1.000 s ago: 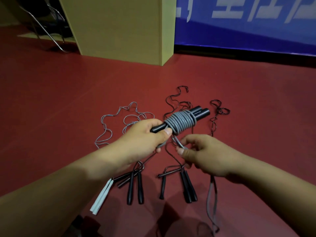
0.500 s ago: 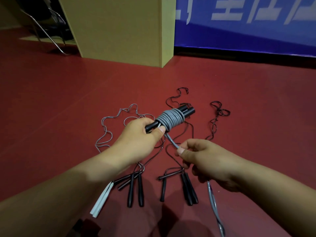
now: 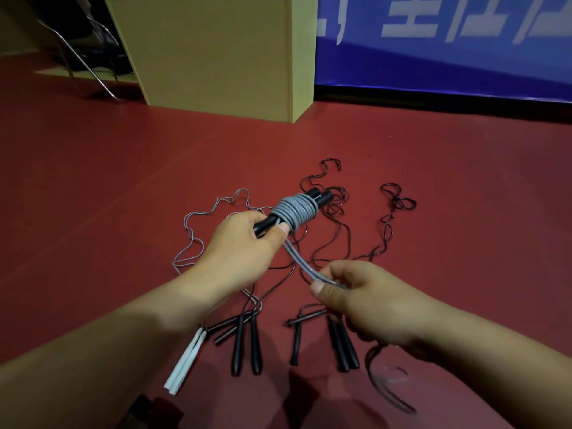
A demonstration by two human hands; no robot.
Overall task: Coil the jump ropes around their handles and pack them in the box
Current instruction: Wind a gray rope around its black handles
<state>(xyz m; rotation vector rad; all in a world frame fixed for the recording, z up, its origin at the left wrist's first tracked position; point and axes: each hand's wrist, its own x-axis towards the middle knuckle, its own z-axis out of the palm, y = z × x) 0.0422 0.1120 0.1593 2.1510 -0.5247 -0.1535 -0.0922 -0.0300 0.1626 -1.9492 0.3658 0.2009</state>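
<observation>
The left hand (image 3: 238,252) is gripping the black handles (image 3: 322,196) below the gray rope (image 3: 295,213) coil; the right hand (image 3: 368,300) is pinching the rope's loose end.

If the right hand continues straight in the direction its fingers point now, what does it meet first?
Probably the left hand: the right hand points up-left along the taut grey rope it pinches, toward the coiled handles. Depth is unclear.
</observation>
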